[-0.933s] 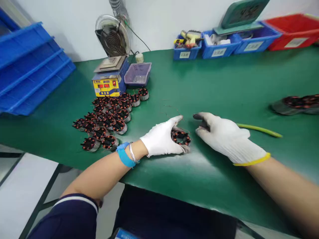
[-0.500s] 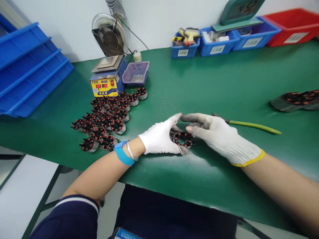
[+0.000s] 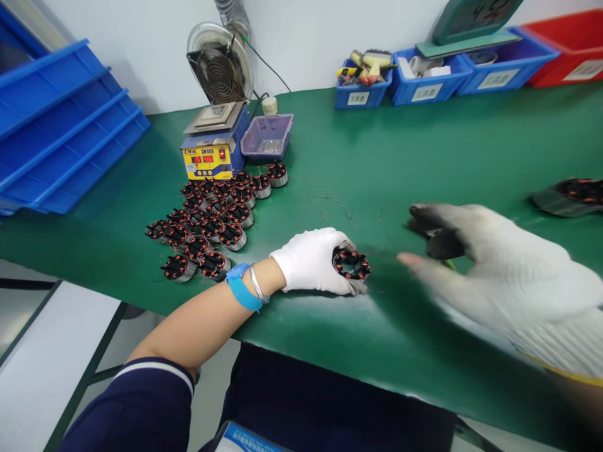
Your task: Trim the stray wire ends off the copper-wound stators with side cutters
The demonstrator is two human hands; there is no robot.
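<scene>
My left hand (image 3: 311, 260), in a white glove, is closed around a wound copper stator (image 3: 351, 263) and holds it on the green bench mat (image 3: 377, 157). My right hand (image 3: 494, 263), in a grey-white glove, is blurred by motion to the right of the stator and apart from it. A dark shape (image 3: 443, 243) shows between its thumb and fingers, and a sliver of the green-handled tool (image 3: 451, 264) peeks out under it. Whether the hand grips it is unclear.
Several finished stators (image 3: 207, 226) lie clustered at the left. Behind them stand a solder pot (image 3: 211, 150) with a fan (image 3: 219, 63) and a purple tray (image 3: 266, 135). Blue bins (image 3: 424, 78) line the back wall, stacked blue trays (image 3: 61, 125) sit far left, and more stators (image 3: 575, 191) lie far right.
My right hand has left the stator and swung right and nearer the camera, onto where the green-handled tool lay. My left hand keeps the stator, its forefinger now curled in.
</scene>
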